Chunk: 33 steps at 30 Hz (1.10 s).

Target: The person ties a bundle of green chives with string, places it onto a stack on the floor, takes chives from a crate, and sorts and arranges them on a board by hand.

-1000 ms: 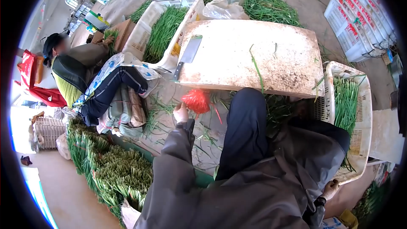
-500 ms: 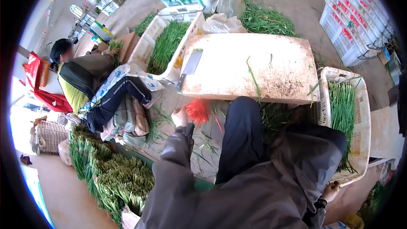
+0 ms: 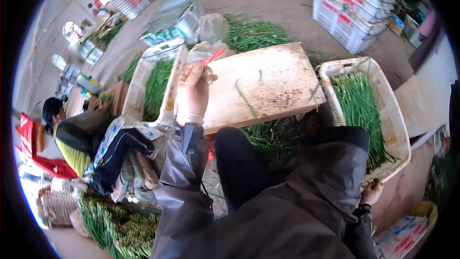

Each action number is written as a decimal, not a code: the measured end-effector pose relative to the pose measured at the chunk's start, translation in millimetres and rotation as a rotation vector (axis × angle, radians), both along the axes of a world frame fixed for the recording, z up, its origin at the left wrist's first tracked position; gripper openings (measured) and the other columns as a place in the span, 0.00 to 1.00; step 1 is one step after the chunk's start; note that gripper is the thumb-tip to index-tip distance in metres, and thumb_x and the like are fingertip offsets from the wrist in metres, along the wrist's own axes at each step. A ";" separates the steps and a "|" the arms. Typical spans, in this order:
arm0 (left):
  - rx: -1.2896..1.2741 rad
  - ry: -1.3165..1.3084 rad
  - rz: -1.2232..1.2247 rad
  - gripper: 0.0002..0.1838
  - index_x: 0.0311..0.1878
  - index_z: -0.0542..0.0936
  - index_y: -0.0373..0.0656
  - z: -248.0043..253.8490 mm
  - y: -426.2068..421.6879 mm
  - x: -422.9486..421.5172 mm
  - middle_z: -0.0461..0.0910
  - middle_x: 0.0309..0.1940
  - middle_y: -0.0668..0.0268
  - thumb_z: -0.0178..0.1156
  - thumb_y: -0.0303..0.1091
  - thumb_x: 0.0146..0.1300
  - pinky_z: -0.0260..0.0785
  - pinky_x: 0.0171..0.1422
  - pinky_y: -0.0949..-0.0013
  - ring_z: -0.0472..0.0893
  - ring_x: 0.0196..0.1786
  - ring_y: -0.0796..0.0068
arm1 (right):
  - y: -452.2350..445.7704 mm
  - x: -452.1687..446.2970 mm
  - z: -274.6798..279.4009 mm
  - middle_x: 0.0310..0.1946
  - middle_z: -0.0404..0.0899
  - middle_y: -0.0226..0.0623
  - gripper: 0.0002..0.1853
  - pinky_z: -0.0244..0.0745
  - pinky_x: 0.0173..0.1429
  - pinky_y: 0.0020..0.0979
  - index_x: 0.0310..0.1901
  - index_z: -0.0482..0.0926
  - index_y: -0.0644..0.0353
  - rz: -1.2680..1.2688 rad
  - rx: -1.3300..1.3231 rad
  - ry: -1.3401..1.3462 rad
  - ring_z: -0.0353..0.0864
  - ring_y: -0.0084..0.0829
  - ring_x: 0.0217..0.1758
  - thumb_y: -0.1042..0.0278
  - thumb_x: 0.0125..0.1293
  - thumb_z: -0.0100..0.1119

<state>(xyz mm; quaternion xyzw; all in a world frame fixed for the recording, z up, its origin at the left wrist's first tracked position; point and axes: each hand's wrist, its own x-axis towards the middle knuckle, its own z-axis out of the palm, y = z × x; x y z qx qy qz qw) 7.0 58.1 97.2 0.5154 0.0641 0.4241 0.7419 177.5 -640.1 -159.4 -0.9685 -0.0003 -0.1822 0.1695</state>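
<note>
My left hand [image 3: 193,86] is raised over the left part of a white block-shaped table [image 3: 268,74]. Its fingers pinch a thin red tie [image 3: 214,56] that sticks up in a loop. A bundle of red ties [image 3: 210,147] shows partly below the table's edge, behind my sleeve. My right hand [image 3: 372,192] is low at the right, its fingers curled on the near rim of a white plastic crate [image 3: 400,139]. Long green garlic chives or similar stalks [image 3: 359,110] lie in that crate. The knife on the table is hidden behind my left hand.
A person [image 3: 81,136] sits at the left beside another crate [image 3: 132,88] of green stalks. Tied bundles [image 3: 129,232] stand at the lower left. Loose greens [image 3: 254,33] lie behind the table; stacked white crates [image 3: 350,14] stand at the back right.
My left hand has risen from the red bundle beside the table to above it, now with one red tie. The view has swung right. My right hand stays at the crate's rim.
</note>
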 end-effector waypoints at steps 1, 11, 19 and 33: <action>-0.038 -0.001 -0.074 0.09 0.47 0.82 0.40 -3.9 -5.9 21.1 0.81 0.33 0.66 0.62 0.36 0.75 0.80 0.51 0.62 0.79 0.33 0.74 | 0.8 -0.6 1.0 0.41 0.82 0.51 0.09 0.77 0.51 0.49 0.46 0.82 0.62 0.021 0.017 -0.027 0.82 0.54 0.46 0.72 0.66 0.60; -0.293 0.920 0.048 0.12 0.47 0.85 0.42 -244.2 37.5 90.0 0.84 0.31 0.67 0.71 0.38 0.65 0.69 0.28 0.70 0.75 0.26 0.76 | 5.3 -3.0 7.7 0.42 0.80 0.44 0.07 0.76 0.51 0.47 0.45 0.81 0.57 -0.013 0.051 0.010 0.80 0.49 0.46 0.72 0.66 0.60; 0.224 1.065 0.463 0.32 0.67 0.73 0.38 -305.2 80.3 59.0 0.85 0.40 0.58 0.73 0.37 0.61 0.77 0.40 0.62 0.82 0.35 0.67 | 12.6 -6.4 8.5 0.42 0.81 0.45 0.09 0.77 0.51 0.48 0.46 0.83 0.56 -0.053 0.053 -0.017 0.81 0.50 0.46 0.73 0.66 0.60; 1.373 1.154 -0.055 0.07 0.34 0.83 0.42 -257.3 -49.8 23.5 0.85 0.35 0.53 0.69 0.35 0.60 0.75 0.47 0.48 0.84 0.41 0.48 | 12.1 -2.6 42.7 0.42 0.82 0.41 0.09 0.81 0.48 0.48 0.42 0.83 0.53 -0.025 -0.024 0.112 0.85 0.48 0.46 0.64 0.60 0.67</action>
